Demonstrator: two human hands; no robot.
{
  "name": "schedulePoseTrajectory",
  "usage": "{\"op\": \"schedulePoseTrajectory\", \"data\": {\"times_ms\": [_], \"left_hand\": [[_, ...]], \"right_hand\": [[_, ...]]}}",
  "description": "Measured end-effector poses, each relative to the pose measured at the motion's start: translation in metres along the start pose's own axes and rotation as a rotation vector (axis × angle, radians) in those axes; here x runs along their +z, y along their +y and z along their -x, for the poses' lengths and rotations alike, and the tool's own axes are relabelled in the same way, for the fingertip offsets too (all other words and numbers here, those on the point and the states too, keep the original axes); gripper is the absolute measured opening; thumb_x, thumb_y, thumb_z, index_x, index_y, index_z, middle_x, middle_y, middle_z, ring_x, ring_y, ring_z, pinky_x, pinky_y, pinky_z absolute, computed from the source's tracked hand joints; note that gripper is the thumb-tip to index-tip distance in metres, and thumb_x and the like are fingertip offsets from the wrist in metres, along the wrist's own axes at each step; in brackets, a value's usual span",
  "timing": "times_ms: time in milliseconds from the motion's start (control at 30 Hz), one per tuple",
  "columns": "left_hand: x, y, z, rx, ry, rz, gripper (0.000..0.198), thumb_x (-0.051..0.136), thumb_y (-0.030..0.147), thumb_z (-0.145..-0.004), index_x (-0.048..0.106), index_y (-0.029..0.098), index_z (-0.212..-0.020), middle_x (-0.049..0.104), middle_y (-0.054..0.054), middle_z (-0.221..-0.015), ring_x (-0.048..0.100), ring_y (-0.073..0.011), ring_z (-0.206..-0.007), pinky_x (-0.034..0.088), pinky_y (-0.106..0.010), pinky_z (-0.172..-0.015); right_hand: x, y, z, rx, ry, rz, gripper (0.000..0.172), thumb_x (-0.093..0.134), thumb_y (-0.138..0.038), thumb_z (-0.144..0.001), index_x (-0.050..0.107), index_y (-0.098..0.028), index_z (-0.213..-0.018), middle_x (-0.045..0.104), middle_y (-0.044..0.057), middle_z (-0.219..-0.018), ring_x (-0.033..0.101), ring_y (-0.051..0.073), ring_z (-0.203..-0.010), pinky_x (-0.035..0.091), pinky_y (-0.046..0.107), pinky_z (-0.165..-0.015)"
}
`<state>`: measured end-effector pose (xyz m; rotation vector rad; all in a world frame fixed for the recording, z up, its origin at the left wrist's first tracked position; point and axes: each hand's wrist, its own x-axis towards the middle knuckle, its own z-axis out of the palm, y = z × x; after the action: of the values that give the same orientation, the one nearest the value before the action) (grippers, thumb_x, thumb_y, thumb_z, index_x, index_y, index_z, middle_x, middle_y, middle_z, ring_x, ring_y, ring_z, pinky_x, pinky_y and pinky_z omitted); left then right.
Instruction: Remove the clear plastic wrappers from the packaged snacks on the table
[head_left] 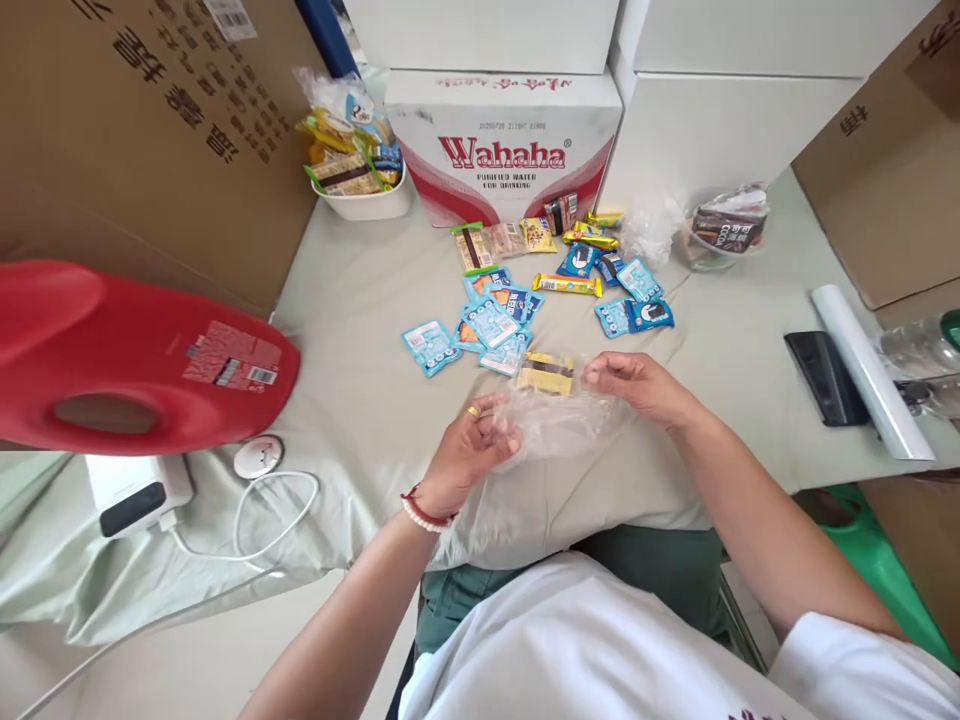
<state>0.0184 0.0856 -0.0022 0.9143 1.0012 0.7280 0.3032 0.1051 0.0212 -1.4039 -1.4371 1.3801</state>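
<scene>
Left hand: fingers curled, pinching the left side of a clear plastic bag; a yellow ring is on one finger and a bracelet of white beads circles the wrist
Right hand: thumb and fingertips drawn together, gripping the upper right edge of the clear plastic bag
Bag: crumpled and see-through, spread between both hands, near the front edge of the surface, which is covered in pale green cloth
Yellow packet: at the far side of the bag, between the hands, with a dark band across it; whether it lies inside the bag or behind it, I cannot tell
Light blue packets: a loose, overlapping pile just beyond the left hand
Yellow stick packet: lying sideways beyond the bag, to the right of the pile
Back of the surface: a red and white water box, with a white tub of snacks to its left and a clear bowl of packets to its right
Far left: a large red jug
Far right: a black phone beside a white roll
</scene>
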Motion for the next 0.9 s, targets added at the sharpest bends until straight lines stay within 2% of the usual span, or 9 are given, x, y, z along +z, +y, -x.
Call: {"op": "schedulePoseTrajectory", "data": {"times_ms": [100,267,333,400,533,600,733,833,900], "left_hand": [[-0.014,0.003,-0.008,0.208,0.106,-0.26,0.046,0.089,0.037,-0.072,0.069,0.019,-0.11,0.071,-0.002,-0.085,0.066,-0.0167,-0.08,0.053,-0.032,-0.08],[-0.026,0.039,-0.008,0.984,0.4,-0.7,0.005,0.072,0.022,-0.087,0.069,0.024,-0.09,0.073,-0.002,-0.09,0.067,-0.0204,-0.094,0.051,-0.039,-0.092],[-0.031,0.046,-0.003,1.232,0.4,-0.926,0.012,0.068,0.015,-0.087,0.066,0.026,-0.084,0.075,0.0,-0.087,0.069,-0.0215,-0.1,0.049,-0.042,-0.098],[-0.038,0.042,0.002,1.325,0.257,-1.163,0.018,0.063,0.009,-0.087,0.063,0.027,-0.08,0.079,0.002,-0.091,0.072,-0.0207,-0.108,0.044,-0.044,-0.107],[-0.054,0.005,0.011,1.006,-0.158,-1.359,0.027,0.05,0.004,-0.087,0.064,0.026,-0.093,0.08,0.0,-0.118,0.071,-0.0189,-0.122,0.03,-0.05,-0.124],[-0.059,-0.012,0.018,0.84,-0.228,-1.298,0.027,0.048,0.008,-0.086,0.061,0.025,-0.102,0.076,-0.006,-0.131,0.07,-0.0209,-0.125,0.022,-0.057,-0.129],[-0.055,-0.028,0.029,0.594,-0.06,-1.059,0.022,0.043,0.024,-0.098,0.058,0.024,-0.114,0.073,-0.009,-0.136,0.07,-0.021,-0.125,0.021,-0.058,-0.131],[-0.041,-0.029,0.028,0.459,0.085,-0.987,0.031,0.037,0.034,-0.105,0.061,0.024,-0.086,0.078,-0.006,-0.126,0.071,-0.021,-0.121,0.021,-0.059,-0.131],[-0.031,-0.03,0.025,0.425,0.106,-1.026,0.039,0.046,0.04,-0.103,0.052,0.023,-0.068,0.078,-0.006,-0.126,0.072,-0.0227,-0.119,0.022,-0.061,-0.13]], "right_hand": [[-0.018,-0.017,0.017,-0.196,0.157,0.134,0.042,0.072,-0.062,-0.09,0.079,-0.021,-0.093,0.069,0.004,-0.086,0.062,0.018,-0.082,0.05,0.033,-0.079],[-0.036,-0.048,0.067,-0.669,0.1,0.52,0.017,0.068,-0.031,-0.098,0.083,-0.036,-0.104,0.062,0.004,-0.083,0.061,0.02,-0.087,0.051,0.038,-0.084],[-0.041,-0.034,0.08,-0.747,0.061,0.637,0.025,0.065,-0.02,-0.096,0.082,-0.038,-0.102,0.065,0.004,-0.089,0.062,0.021,-0.099,0.052,0.041,-0.091],[-0.044,-0.003,0.085,-0.733,0.059,0.724,0.033,0.06,-0.012,-0.095,0.082,-0.036,-0.099,0.069,0.005,-0.1,0.061,0.024,-0.115,0.053,0.044,-0.097],[-0.043,0.063,0.089,-0.523,0.017,0.771,0.038,0.058,-0.005,-0.087,0.082,-0.031,-0.101,0.071,0.006,-0.127,0.052,0.029,-0.14,0.051,0.056,-0.108],[-0.044,0.077,0.094,-0.459,0.038,0.691,0.041,0.058,-0.004,-0.084,0.082,-0.031,-0.102,0.07,0.006,-0.135,0.048,0.03,-0.145,0.049,0.059,-0.112],[-0.051,0.062,0.103,-0.39,0.321,0.432,0.032,0.055,-0.01,-0.089,0.079,-0.031,-0.097,0.071,0.003,-0.134,0.053,0.028,-0.141,0.044,0.057,-0.117],[-0.049,0.039,0.096,-0.295,0.599,0.246,0.023,0.056,-0.028,-0.098,0.074,-0.029,-0.112,0.071,0.006,-0.128,0.063,0.026,-0.127,0.05,0.049,-0.112],[-0.039,0.029,0.086,-0.247,0.53,0.267,0.038,0.06,-0.042,-0.1,0.064,-0.03,-0.136,0.07,0.007,-0.129,0.063,0.026,-0.125,0.052,0.046,-0.108]]}}
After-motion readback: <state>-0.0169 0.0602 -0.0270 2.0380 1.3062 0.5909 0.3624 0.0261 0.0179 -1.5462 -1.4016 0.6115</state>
